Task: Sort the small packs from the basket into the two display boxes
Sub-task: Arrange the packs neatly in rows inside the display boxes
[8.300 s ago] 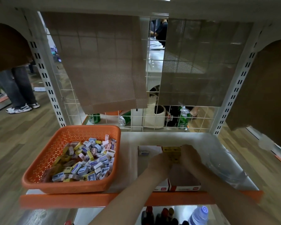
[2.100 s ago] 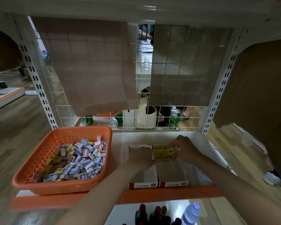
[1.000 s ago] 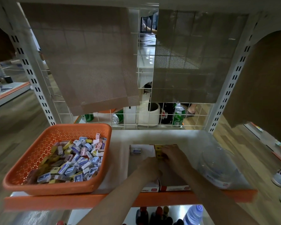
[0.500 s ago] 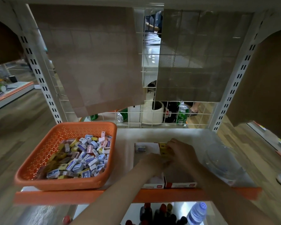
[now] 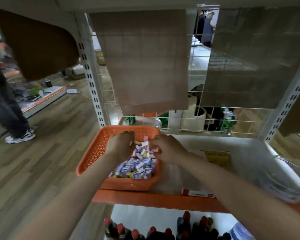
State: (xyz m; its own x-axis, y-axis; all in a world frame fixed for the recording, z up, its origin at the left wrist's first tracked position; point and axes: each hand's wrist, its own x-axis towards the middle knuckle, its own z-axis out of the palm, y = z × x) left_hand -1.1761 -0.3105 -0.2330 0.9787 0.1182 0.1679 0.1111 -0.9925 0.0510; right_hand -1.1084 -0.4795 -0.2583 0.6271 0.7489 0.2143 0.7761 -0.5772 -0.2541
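The orange basket stands at the left end of the shelf, and the small packs in it are blue, white, yellow and pink. Both my hands are over it. My left hand reaches down over the far packs with its fingers spread. My right hand has its fingers curled among the pink packs, and I cannot see whether it holds one. To the right, my right arm mostly hides the two display boxes. A row of yellow packs lies at the back of the right box.
A clear plastic cover lies at the shelf's right end. Drink cans stand behind the wire grid at the back. Bottles fill the shelf below. Brown paper sheets hang above. A person's legs are on the floor at far left.
Both hands left the display boxes and moved left over the basket. My view swung left, so the basket now sits in the middle.
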